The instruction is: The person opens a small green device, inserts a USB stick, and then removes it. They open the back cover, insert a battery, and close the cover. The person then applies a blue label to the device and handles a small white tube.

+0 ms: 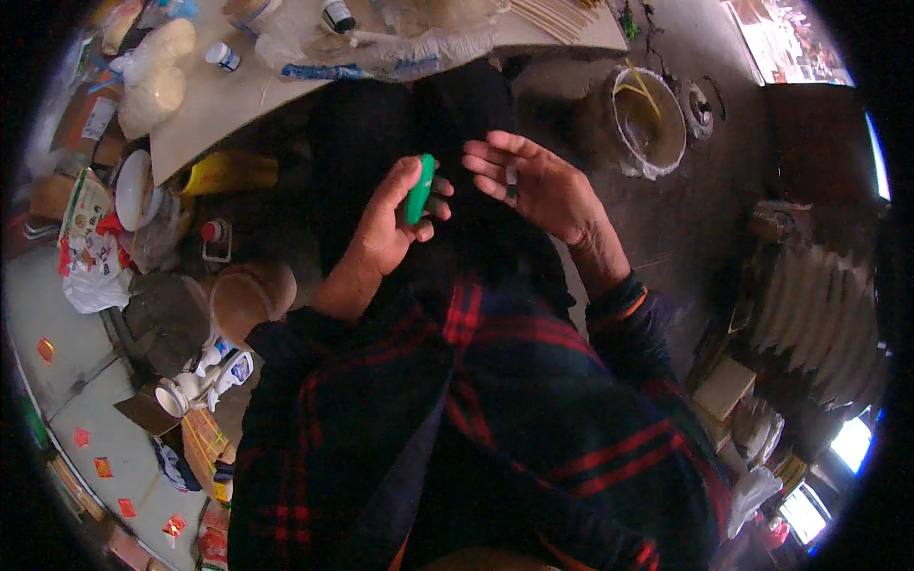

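In the head view, the left hand point(386, 214) is holding a smooth green object point(419, 190), its fingers closing around it; the thumb is pressing along the upper left side while the other fingers are curling round from the right, their tips showing beyond it. The green object is standing nearly upright over the dark trousers point(462, 109), clear of the near edge of the worktop point(205, 119). The right hand point(547, 186) is facing it, well opened, palm turned up and fingers spreading loosely toward the left; a small whitish piece point(511, 176) is showing by these fingers, too small to identify, and whether they are gripping it I cannot tell. Part of the green object's lower end is hiding behind the left palm. On the worktop, clear plastic wrapping point(400, 43) is lying along the near edge, a white bottle point(222, 57) is resting toward the left corner, and wooden sticks point(557, 17) near the right corner are running out of the picture's top. Dark shadow is swallowing the trousers' outline.
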A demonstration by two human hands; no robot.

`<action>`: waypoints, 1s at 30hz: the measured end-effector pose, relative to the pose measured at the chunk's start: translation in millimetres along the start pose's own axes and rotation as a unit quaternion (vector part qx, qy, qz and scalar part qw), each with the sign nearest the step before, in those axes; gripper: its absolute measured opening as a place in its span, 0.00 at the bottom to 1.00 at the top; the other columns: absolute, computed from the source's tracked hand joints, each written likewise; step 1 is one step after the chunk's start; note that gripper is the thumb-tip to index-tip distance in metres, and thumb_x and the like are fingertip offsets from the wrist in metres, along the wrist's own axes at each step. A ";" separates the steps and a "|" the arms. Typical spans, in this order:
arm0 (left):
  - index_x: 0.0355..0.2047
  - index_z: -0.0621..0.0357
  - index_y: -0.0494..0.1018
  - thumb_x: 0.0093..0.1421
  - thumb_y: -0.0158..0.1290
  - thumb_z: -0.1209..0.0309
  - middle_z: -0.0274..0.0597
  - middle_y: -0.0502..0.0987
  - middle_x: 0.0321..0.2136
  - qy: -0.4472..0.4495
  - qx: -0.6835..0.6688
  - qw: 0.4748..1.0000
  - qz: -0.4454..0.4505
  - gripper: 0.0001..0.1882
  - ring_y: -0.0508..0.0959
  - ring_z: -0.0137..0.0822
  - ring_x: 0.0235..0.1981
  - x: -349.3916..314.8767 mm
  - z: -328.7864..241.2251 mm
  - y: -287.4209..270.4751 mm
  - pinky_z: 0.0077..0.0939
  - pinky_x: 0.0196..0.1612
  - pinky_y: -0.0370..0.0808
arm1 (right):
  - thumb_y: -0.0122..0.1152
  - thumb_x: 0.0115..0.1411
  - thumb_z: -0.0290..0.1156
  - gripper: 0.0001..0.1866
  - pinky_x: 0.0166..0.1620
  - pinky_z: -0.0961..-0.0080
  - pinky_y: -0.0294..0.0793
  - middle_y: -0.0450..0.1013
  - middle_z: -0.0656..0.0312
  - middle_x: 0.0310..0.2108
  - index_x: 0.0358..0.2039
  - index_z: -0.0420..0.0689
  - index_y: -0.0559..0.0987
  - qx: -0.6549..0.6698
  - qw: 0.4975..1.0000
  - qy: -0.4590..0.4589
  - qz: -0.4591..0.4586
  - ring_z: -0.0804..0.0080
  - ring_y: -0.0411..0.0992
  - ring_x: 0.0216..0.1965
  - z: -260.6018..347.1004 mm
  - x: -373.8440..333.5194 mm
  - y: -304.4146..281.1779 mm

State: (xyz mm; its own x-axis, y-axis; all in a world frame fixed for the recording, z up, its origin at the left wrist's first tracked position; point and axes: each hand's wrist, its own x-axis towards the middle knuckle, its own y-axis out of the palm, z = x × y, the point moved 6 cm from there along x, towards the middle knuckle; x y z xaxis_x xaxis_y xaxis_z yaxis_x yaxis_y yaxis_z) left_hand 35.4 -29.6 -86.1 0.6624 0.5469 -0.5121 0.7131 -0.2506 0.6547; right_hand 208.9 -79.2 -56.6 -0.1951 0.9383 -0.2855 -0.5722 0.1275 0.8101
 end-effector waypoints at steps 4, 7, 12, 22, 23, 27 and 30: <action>0.48 0.46 0.66 0.62 0.51 0.56 0.35 0.75 0.33 0.013 0.031 0.999 0.005 0.17 0.76 0.26 0.29 -0.2 -2.4 2.8 0.16 0.21 0.64 | 0.47 0.61 0.19 0.14 0.56 0.67 0.70 0.63 0.48 0.58 0.47 0.42 0.72 -0.032 0.994 0.044 -0.091 0.62 0.68 0.56 -1.7 -9.0 -10.5; 0.52 0.47 0.66 0.64 0.48 0.58 0.32 0.73 0.33 -0.005 0.077 0.997 -0.003 0.18 0.74 0.27 0.30 1.7 0.1 3.3 0.18 0.22 0.65 | 0.46 0.63 0.20 0.14 0.54 0.66 0.72 0.66 0.50 0.56 0.49 0.41 0.70 -0.034 0.998 -0.014 -0.052 0.63 0.69 0.54 14.2 -15.9 -1.8; 0.52 0.47 0.66 0.64 0.47 0.57 0.35 0.74 0.38 -0.002 0.052 0.999 -0.001 0.18 0.77 0.32 0.34 1.0 -0.3 3.0 0.23 0.24 0.72 | 0.51 0.65 0.27 0.11 0.47 0.73 0.76 0.72 0.53 0.50 0.47 0.42 0.72 -0.165 0.979 0.001 -0.117 0.69 0.74 0.46 22.1 -1.2 16.4; 0.55 0.50 0.61 0.68 0.37 0.55 0.45 0.71 0.50 0.020 -0.057 0.997 0.043 0.20 0.75 0.44 0.49 13.5 3.6 -0.4 0.45 0.43 0.78 | 0.50 0.65 0.26 0.11 0.42 0.78 0.77 0.77 0.56 0.39 0.43 0.35 0.76 -0.583 0.761 -0.285 -0.006 0.70 0.78 0.37 98.4 106.9 119.5; 0.55 0.50 0.61 0.68 0.36 0.54 0.45 0.70 0.51 0.023 -0.058 0.997 0.048 0.21 0.74 0.44 0.49 13.8 3.9 -1.5 0.46 0.45 0.77 | 0.51 0.65 0.26 0.10 0.41 0.78 0.77 0.77 0.56 0.38 0.43 0.35 0.76 -0.617 0.734 -0.285 -0.012 0.70 0.78 0.37 100.2 118.1 120.4; 0.58 0.50 0.60 0.68 0.34 0.53 0.44 0.69 0.53 0.014 -0.084 0.995 0.046 0.23 0.72 0.43 0.52 17.0 6.2 -5.0 0.49 0.50 0.73 | 0.54 0.63 0.27 0.11 0.38 0.78 0.78 0.78 0.56 0.33 0.43 0.36 0.77 -0.695 0.654 -0.297 -0.031 0.71 0.79 0.35 102.3 141.9 114.6; 0.59 0.52 0.60 0.68 0.34 0.53 0.44 0.69 0.54 -0.002 -0.125 0.991 0.054 0.25 0.71 0.42 0.53 18.8 8.1 -5.2 0.51 0.52 0.72 | 0.55 0.62 0.28 0.11 0.38 0.78 0.78 0.78 0.56 0.32 0.42 0.36 0.77 -0.687 0.670 -0.281 -0.037 0.72 0.79 0.34 100.5 138.7 102.9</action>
State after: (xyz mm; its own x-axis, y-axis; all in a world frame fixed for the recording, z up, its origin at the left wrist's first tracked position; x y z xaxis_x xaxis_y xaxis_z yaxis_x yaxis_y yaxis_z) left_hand 46.0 -24.5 -103.6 0.7325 0.5251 -0.4333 0.5593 -0.1014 0.8227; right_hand 203.0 96.4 38.6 -0.0163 0.9677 0.2516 -0.8319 0.1265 -0.5402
